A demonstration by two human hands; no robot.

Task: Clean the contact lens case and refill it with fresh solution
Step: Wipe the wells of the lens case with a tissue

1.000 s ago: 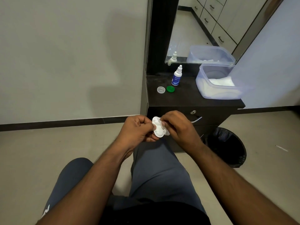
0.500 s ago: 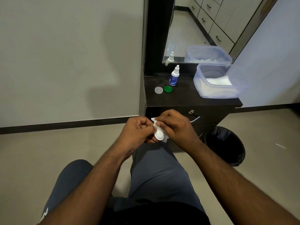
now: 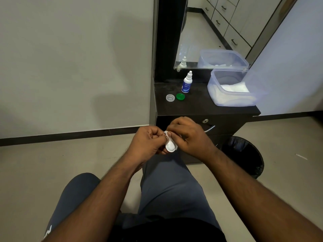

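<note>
Above the person's lap, the left hand (image 3: 148, 144) grips the white contact lens case (image 3: 170, 146) with curled fingers, while the right hand (image 3: 187, 137) pinches a white tissue (image 3: 167, 134) against its upper well, hiding most of the case. On the dark worktop (image 3: 201, 105) stand the solution bottle (image 3: 187, 82), label unreadable, a clear cap (image 3: 170, 97) and a green cap (image 3: 180, 96).
</note>
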